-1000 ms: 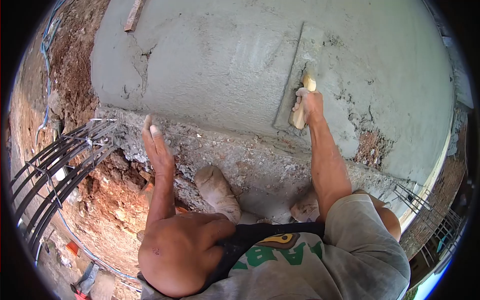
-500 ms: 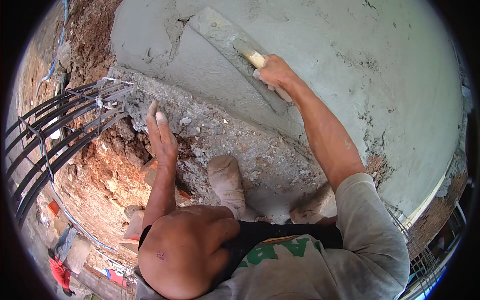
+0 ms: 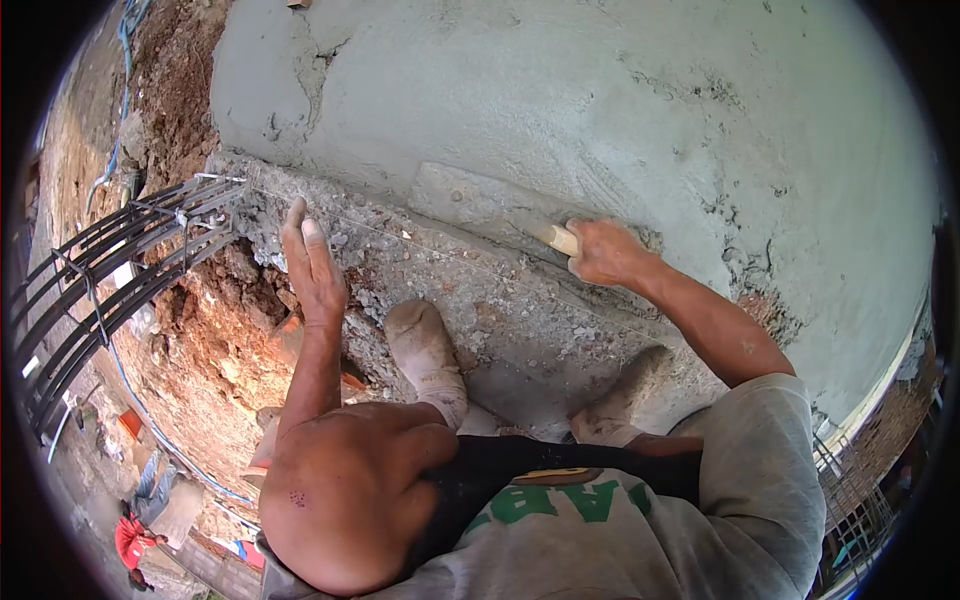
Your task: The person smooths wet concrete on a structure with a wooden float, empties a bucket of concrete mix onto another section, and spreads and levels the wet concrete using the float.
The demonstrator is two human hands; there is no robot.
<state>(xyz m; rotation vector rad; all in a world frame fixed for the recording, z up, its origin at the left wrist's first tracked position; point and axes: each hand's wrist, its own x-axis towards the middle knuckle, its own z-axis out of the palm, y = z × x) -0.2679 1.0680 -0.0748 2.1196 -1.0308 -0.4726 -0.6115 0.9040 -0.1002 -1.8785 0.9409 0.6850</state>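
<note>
My right hand [image 3: 608, 252] is wrapped round the wooden handle of a long plastering trowel [image 3: 468, 197]. The trowel's mortar-smeared blade lies flat along the near edge of the wet grey cement [image 3: 460, 90], reaching left from my fist. Part of the handle is hidden by my fingers. My left hand [image 3: 317, 265] is held up with its fingers stretched out and nothing in it, above the rough ground and close to the rebar ends. A thin string line [image 3: 400, 236] runs along the cement's edge, between my two hands.
Tied rebar [image 3: 130, 250] juts in from the left. My feet in muddy footwear [image 3: 425, 350] stand on rubble below the edge. Reddish soil [image 3: 225, 330] and a blue hose [image 3: 150, 420] lie to the left. A person in red [image 3: 130, 540] is at the lower left.
My right hand has drawn the trowel down towards me, to the cement's near edge, and the blade has turned closer to level. My left hand stays raised and open.
</note>
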